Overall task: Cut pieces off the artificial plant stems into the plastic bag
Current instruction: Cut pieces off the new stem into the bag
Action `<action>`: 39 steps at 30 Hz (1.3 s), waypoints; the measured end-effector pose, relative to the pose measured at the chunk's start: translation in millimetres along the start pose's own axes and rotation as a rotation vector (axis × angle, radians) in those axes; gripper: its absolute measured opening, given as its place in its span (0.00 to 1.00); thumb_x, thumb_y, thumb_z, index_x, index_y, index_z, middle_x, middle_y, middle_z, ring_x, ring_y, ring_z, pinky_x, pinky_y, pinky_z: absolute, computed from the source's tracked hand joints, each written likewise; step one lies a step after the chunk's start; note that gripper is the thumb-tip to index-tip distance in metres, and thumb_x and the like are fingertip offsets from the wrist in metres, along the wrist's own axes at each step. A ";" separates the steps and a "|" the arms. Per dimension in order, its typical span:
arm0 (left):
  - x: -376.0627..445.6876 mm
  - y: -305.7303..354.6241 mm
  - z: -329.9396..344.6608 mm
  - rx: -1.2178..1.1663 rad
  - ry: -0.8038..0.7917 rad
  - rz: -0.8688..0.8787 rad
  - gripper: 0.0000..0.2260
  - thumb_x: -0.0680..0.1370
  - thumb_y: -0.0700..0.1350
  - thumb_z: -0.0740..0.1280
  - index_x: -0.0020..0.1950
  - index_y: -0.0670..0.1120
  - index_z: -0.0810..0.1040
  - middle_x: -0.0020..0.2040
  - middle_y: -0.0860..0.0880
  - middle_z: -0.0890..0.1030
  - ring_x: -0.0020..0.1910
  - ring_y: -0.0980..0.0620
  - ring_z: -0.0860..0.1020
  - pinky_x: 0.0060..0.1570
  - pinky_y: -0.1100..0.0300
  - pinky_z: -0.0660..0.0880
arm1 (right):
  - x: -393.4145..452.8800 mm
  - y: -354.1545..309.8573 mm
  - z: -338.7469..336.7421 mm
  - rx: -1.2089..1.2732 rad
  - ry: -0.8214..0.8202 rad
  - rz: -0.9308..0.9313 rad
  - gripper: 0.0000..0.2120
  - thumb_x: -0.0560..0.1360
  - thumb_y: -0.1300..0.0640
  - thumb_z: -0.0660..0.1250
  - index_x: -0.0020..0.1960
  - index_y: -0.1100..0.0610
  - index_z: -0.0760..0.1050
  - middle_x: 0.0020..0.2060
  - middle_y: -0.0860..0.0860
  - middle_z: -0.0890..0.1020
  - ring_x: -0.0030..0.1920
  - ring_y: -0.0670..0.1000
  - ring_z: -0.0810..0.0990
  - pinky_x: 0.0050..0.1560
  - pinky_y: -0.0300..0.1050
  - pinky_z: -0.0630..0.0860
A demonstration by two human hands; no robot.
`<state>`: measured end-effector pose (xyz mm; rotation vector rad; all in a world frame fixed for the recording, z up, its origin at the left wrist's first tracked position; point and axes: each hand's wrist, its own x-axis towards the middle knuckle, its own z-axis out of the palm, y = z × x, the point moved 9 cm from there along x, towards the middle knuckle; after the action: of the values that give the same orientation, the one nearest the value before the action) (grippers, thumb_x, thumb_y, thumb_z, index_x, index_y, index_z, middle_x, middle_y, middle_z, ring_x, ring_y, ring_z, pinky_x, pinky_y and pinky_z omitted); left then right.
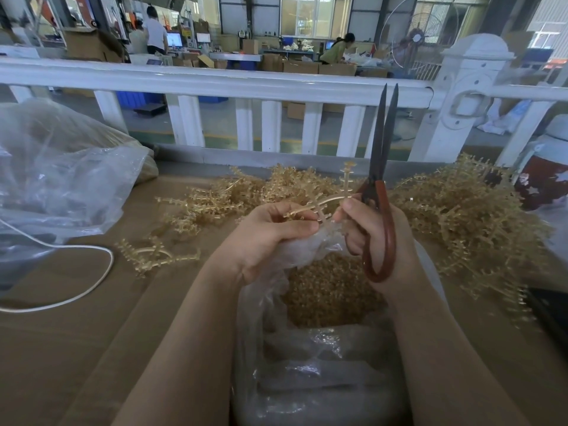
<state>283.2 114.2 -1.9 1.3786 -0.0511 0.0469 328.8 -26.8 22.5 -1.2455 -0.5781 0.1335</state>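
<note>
With the scissors (380, 192) pointing blades-up and nearly closed in your right hand (376, 241), which grips the red handles, nothing is set to cut yet. Your left hand (270, 233) pinches the stem (319, 206) and also bunches the plastic bag (295, 358) rim, just above the cut pieces (329, 293) inside. Risks, as I judge them: the rim slips and the mouth collapses, so offcuts land on the table (76, 318); blades swing down near your left fingers; loose stem pile (461, 210) snags.
</note>
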 end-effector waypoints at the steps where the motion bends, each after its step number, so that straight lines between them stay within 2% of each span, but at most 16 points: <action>1: -0.2 1.1 0.4 0.037 -0.003 0.011 0.07 0.66 0.37 0.77 0.41 0.47 0.84 0.37 0.50 0.82 0.35 0.56 0.79 0.38 0.67 0.76 | -0.1 0.5 -0.3 -0.004 0.004 0.001 0.13 0.81 0.63 0.63 0.53 0.75 0.74 0.25 0.44 0.77 0.21 0.43 0.62 0.22 0.34 0.59; 3: -0.6 2.9 0.4 0.096 0.000 0.028 0.06 0.67 0.36 0.73 0.39 0.46 0.81 0.36 0.49 0.80 0.35 0.54 0.77 0.39 0.67 0.74 | 0.1 0.9 -0.7 -0.012 0.009 0.006 0.13 0.81 0.63 0.63 0.53 0.76 0.73 0.25 0.43 0.77 0.21 0.44 0.62 0.22 0.36 0.58; 6: -0.8 7.9 3.6 0.104 -0.014 0.072 0.05 0.67 0.36 0.69 0.40 0.44 0.78 0.37 0.46 0.81 0.38 0.51 0.78 0.47 0.63 0.75 | 0.8 3.5 -1.4 -0.020 0.012 0.025 0.14 0.81 0.63 0.64 0.54 0.77 0.72 0.25 0.44 0.77 0.22 0.44 0.62 0.23 0.37 0.58; 9: -1.3 7.0 8.9 0.075 -0.054 0.062 0.07 0.68 0.36 0.74 0.43 0.44 0.81 0.36 0.49 0.81 0.36 0.54 0.78 0.42 0.64 0.74 | 1.5 4.9 -2.1 -0.021 0.017 0.021 0.13 0.80 0.61 0.65 0.52 0.73 0.74 0.25 0.45 0.77 0.21 0.43 0.63 0.22 0.35 0.60; 12: -1.7 3.7 10.3 0.104 -0.049 0.037 0.07 0.68 0.43 0.78 0.42 0.46 0.83 0.33 0.49 0.80 0.31 0.57 0.73 0.37 0.65 0.69 | 2.8 6.3 -2.0 -0.010 0.010 0.022 0.13 0.76 0.55 0.69 0.46 0.67 0.76 0.24 0.45 0.76 0.20 0.43 0.63 0.22 0.35 0.62; 16: -1.7 6.4 12.7 0.134 -0.049 0.066 0.07 0.66 0.44 0.77 0.41 0.43 0.85 0.31 0.49 0.79 0.31 0.56 0.73 0.34 0.67 0.69 | 3.6 8.7 -4.1 -0.011 0.019 0.028 0.11 0.79 0.60 0.67 0.51 0.69 0.75 0.25 0.45 0.77 0.20 0.43 0.63 0.21 0.35 0.62; 18: -1.9 7.2 11.8 0.126 -0.037 0.074 0.06 0.66 0.44 0.77 0.39 0.44 0.85 0.30 0.50 0.78 0.30 0.56 0.73 0.34 0.67 0.70 | 3.7 10.0 -5.9 0.004 0.041 0.043 0.09 0.78 0.60 0.69 0.49 0.67 0.76 0.27 0.46 0.79 0.20 0.43 0.64 0.21 0.35 0.62; 20: -2.2 8.5 9.0 0.101 -0.012 0.084 0.02 0.67 0.45 0.76 0.36 0.48 0.85 0.29 0.51 0.78 0.31 0.57 0.73 0.36 0.68 0.71 | 3.0 10.5 -7.1 0.018 0.074 0.056 0.09 0.73 0.56 0.73 0.46 0.62 0.77 0.28 0.49 0.79 0.20 0.44 0.64 0.20 0.35 0.61; 24: -2.7 11.9 -4.4 -0.020 0.097 0.108 0.04 0.68 0.45 0.75 0.39 0.45 0.84 0.35 0.48 0.82 0.34 0.55 0.78 0.42 0.65 0.76 | 0.4 5.6 -8.3 -0.051 0.134 -0.002 0.08 0.69 0.54 0.75 0.43 0.57 0.80 0.23 0.43 0.75 0.21 0.40 0.70 0.23 0.29 0.66; 27: -4.0 13.4 -20.6 -0.096 0.241 0.128 0.07 0.69 0.45 0.74 0.43 0.43 0.84 0.39 0.47 0.85 0.36 0.55 0.81 0.41 0.64 0.79 | 0.0 0.1 -11.0 -0.164 0.183 -0.071 0.11 0.66 0.48 0.76 0.39 0.54 0.80 0.26 0.43 0.77 0.27 0.40 0.75 0.29 0.30 0.71; 31: -5.8 15.4 -33.7 -0.097 0.345 0.185 0.06 0.74 0.44 0.72 0.46 0.41 0.83 0.38 0.49 0.85 0.35 0.56 0.82 0.40 0.65 0.78 | 0.4 3.4 -8.1 -0.402 0.161 -0.102 0.15 0.63 0.40 0.80 0.40 0.48 0.81 0.34 0.46 0.83 0.36 0.40 0.81 0.38 0.31 0.76; 34: -6.2 16.8 -37.3 -0.094 0.360 0.212 0.10 0.73 0.45 0.72 0.47 0.39 0.82 0.38 0.49 0.85 0.37 0.55 0.82 0.42 0.65 0.78 | 1.0 11.2 -1.3 -0.597 0.088 -0.084 0.14 0.62 0.31 0.73 0.43 0.35 0.78 0.38 0.37 0.83 0.40 0.37 0.81 0.39 0.32 0.73; 37: -6.5 20.2 -38.0 -0.098 0.347 0.247 0.09 0.72 0.45 0.73 0.46 0.40 0.82 0.38 0.48 0.85 0.37 0.55 0.81 0.46 0.63 0.80 | -0.2 15.8 0.9 -0.800 0.063 -0.083 0.20 0.62 0.26 0.69 0.46 0.36 0.75 0.42 0.33 0.82 0.44 0.35 0.80 0.43 0.38 0.73; 39: -6.7 22.8 -36.9 -0.086 0.331 0.271 0.06 0.73 0.45 0.72 0.45 0.42 0.83 0.39 0.48 0.84 0.37 0.55 0.81 0.48 0.61 0.79 | -1.6 14.8 2.0 -0.901 0.065 -0.113 0.23 0.62 0.24 0.67 0.47 0.38 0.75 0.46 0.31 0.80 0.46 0.34 0.79 0.42 0.36 0.72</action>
<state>275.4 154.7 13.0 1.2554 0.0372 0.4930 329.6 -20.8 8.8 -2.0708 -0.6739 -0.2982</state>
